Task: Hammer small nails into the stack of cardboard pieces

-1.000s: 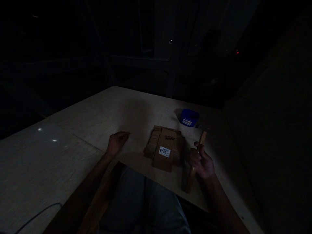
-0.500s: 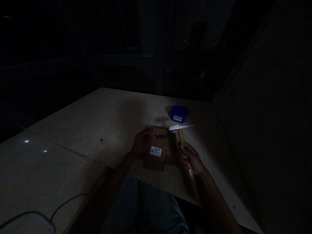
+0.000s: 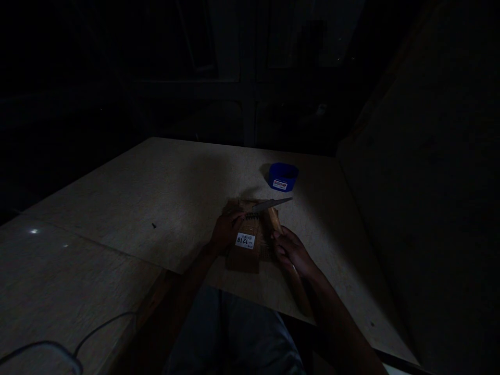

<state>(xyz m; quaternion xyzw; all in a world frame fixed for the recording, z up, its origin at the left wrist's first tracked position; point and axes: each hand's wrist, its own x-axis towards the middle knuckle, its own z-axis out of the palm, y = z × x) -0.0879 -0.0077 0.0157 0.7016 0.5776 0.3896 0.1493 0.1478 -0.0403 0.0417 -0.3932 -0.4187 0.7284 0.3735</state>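
My right hand is wrapped round the wooden handle of a hammer. Its metal head, with one long tapering end, is held just over the upper right part of a brown piece of cardboard with a white label marked 1218. A row of several small dark nails or screws shows near the cardboard's top. At the left end of that row, my left hand rests against the cardboard with its fingertips drawn together; darkness hides what they may grip.
Beyond the cardboard stands a blue plastic tub with a label. One small dark nail or screw lies on the pale tabletop to the left. A cable curves across the lower left. A dark wall borders the right side.
The hammer has moved left and its head is now over the cardboard near the row. My left fingertips have come to the row's left end. The view has shifted slightly.
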